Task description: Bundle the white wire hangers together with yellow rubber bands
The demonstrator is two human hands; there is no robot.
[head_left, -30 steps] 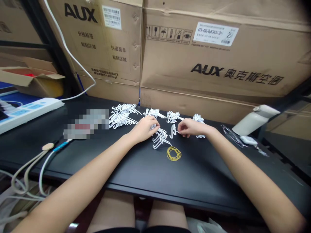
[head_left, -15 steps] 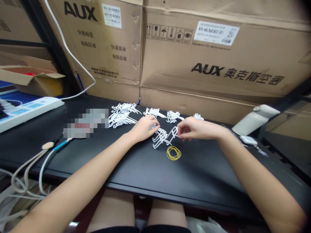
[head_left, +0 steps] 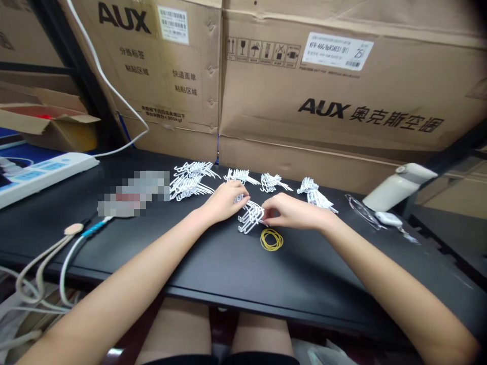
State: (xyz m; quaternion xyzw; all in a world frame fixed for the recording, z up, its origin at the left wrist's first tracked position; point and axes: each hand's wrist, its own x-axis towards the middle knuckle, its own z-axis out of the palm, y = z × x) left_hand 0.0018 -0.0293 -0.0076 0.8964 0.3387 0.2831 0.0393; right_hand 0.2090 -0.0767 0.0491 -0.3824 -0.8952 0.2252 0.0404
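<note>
My left hand (head_left: 225, 203) rests on the black table (head_left: 220, 263) with its fingers curled over a bunch of white wire hooks (head_left: 249, 219). Their bent ends stick out on the near side. At the right of this bunch my right hand (head_left: 285, 210) is closed in a pinch on a white wire hook, mostly hidden by the fingers and lying against the others. Just in front lies a loose coil of yellow rubber bands (head_left: 271, 240).
Along the back lie more bundles of hooks: a large pile (head_left: 192, 180) at left, others (head_left: 274, 182) in the middle and right. A white bottle (head_left: 395, 187) and small white device (head_left: 388, 219) are at right. A power strip (head_left: 49, 175) is at left; cartons (head_left: 331, 132) stand behind.
My right hand has moved left with the hook, bringing it up against the bunch. The rear right bundle of hooks is now uncovered. My left hand has stayed in place.
</note>
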